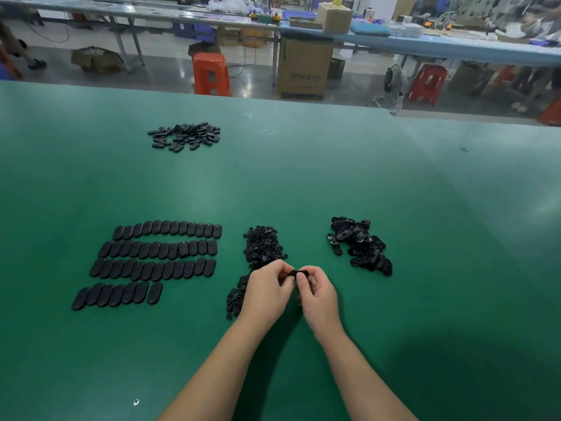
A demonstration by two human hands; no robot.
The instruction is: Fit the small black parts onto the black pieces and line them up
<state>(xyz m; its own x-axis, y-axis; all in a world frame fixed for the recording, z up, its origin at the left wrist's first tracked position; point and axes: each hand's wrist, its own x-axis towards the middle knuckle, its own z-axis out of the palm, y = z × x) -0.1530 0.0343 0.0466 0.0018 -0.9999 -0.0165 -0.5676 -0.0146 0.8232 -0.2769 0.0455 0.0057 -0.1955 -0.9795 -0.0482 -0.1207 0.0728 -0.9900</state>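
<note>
Just above the near middle of the green desk (303,177), my two hands meet over one black piece (299,273). My left hand (267,290) has its fingers curled in toward the piece's left end, and my right hand (318,294) pinches the piece's right end, thumb on top. Only a short dark stretch of the piece shows between my fingers, so I cannot tell whether a small part already sits on it.

Just beyond and to the left of my left hand lies the pile of small black parts (264,247), running down behind my wrist toward the near edge. To the right of my hands, a little apart, sits a loose heap of black pieces (361,246). On the left, four rows of oval pieces (158,262) lie side by side, each tilted the same way; the nearest row is shorter than the others. Well away toward the far side, a scattered far cluster (185,136) of dark pieces lies by itself.

Beyond the desk stand an orange stool (211,74) and a cardboard box (303,68) on the floor.
</note>
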